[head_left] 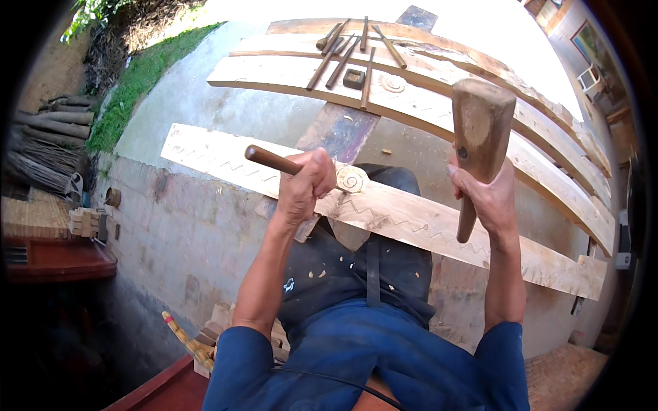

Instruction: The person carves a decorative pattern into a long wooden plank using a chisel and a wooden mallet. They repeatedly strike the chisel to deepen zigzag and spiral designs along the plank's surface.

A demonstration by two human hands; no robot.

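My left hand [306, 183] is closed around a carving chisel [271, 159]; its dark wooden handle sticks out to the left, and its blade is hidden by my fingers. That hand is over a long pale plank [404, 212] lying across in front of me. Just right of the hand, a carved spiral rosette [351, 179] stands out on the plank. Zigzag lines run along the wood on both sides of it. Raised above the plank's right part, my right hand [490, 195] grips a wooden mallet [483, 127] by its handle, head up and apart from the chisel.
Beyond lie several more long planks [288, 70]. On them rest several chisels [340, 63], a small dark box [354, 79] and another carved rosette [393, 83]. Wood chips sit on my dark trousers [322, 270]. Stacked logs [58, 127] and grass [147, 79] are far left.
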